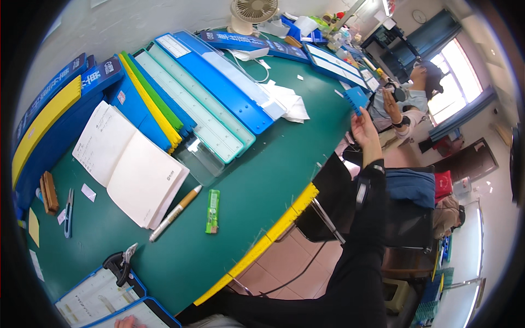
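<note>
My right hand [365, 133] reaches out past the table's far right edge, its fingers pinched on the lower end of a small blue comb-like plastic piece [356, 97]. That piece is held up in the air, tilted. Only a few fingers of my left hand [129, 322] show at the bottom edge. They lie over a blue-edged case [104, 298] with white inner panels; their grip is cut off by the frame. Just above the case lie black-handled clippers [120, 265] with a metal head.
The green table [262, 186] has a yellow toothed front edge [262, 246]. On it lie an open notebook [139, 164], a pen [176, 213], a green packet [213, 211], tweezers [69, 213], long blue cases [219, 76] and a fan [253, 11]. Beyond my right hand sits another person [418, 87], one hand raised.
</note>
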`<state>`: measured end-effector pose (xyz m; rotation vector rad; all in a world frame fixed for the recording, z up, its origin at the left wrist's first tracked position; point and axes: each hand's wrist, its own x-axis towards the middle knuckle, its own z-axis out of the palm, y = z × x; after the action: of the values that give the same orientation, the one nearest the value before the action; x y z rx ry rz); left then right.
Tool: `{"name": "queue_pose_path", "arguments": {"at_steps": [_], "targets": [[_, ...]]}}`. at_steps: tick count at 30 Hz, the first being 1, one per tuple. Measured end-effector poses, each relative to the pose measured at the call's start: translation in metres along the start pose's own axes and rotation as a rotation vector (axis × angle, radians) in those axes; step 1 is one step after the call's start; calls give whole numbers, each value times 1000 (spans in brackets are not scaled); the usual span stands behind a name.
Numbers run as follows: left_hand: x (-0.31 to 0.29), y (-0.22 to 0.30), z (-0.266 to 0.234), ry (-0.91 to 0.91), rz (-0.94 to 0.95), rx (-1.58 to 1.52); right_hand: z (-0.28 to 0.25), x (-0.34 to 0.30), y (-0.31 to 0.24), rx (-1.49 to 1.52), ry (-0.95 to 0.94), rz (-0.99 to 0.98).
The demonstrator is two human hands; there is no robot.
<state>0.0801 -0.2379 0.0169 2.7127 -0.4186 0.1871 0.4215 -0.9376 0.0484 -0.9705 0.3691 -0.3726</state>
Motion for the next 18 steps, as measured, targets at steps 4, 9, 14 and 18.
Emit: {"name": "queue_pose_path", "arguments": {"at_steps": [4,9,14,18], "targets": [[0,-7,-25,35,105,-102,35,-132,23,-67,-68,-73],[49,24,-106,-232,127,-339,91,-265,65,-162,-145,-127],[122,74,-56,-399,230,-828,97,-342,75,-285,-144,-258],[154,112,-30,-804,95,-1132,122,-377,84,-339,-187,-392]]}}
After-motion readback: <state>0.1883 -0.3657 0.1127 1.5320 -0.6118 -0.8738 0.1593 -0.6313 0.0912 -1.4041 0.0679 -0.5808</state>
